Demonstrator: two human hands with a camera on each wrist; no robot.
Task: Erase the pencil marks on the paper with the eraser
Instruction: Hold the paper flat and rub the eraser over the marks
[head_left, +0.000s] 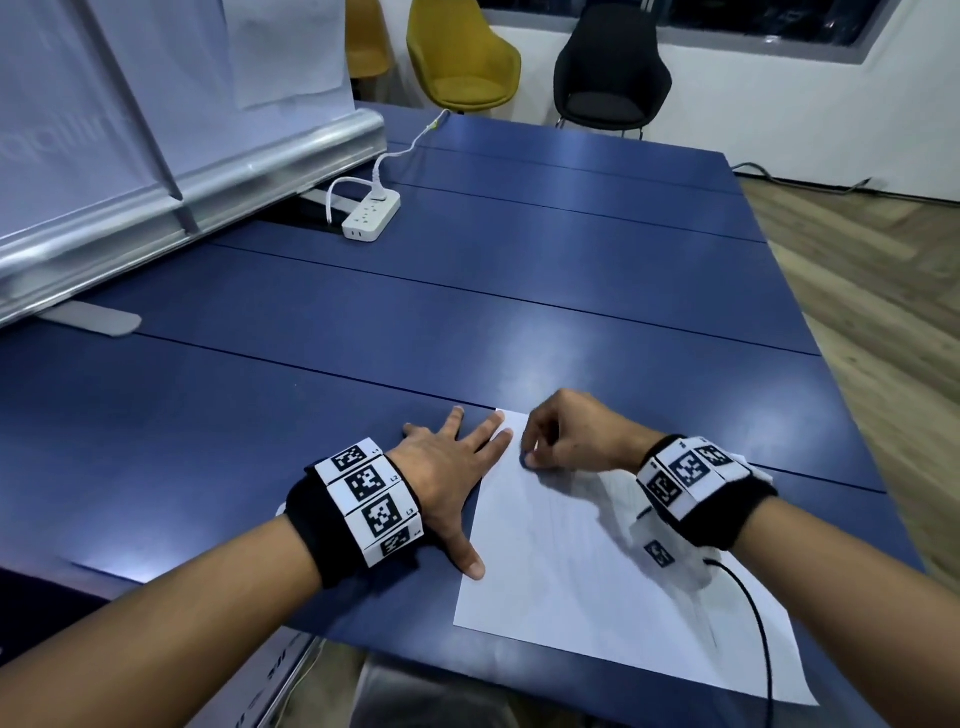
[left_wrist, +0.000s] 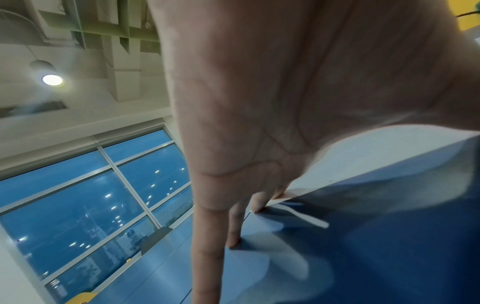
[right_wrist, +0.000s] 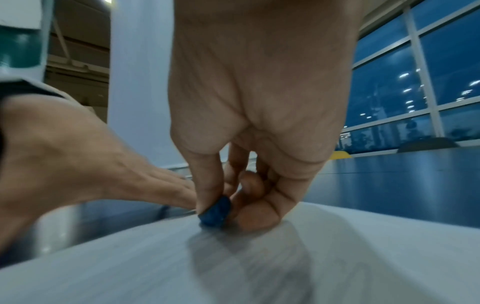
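Support surface: blue table (head_left: 519, 291), top divided by thin dark seams running across it. Lying directly on it — white sheet of paper (head_left: 587, 582) at the near right, one corner reaching the near edge; white power strip (head_left: 372, 216) at the far left with a white cable (head_left: 400, 153) plugged in, trailing toward the far edge. Left hand (head_left: 447, 467) lies flat and spread on the top, fingertips and thumb overlapping the paper's left edge.
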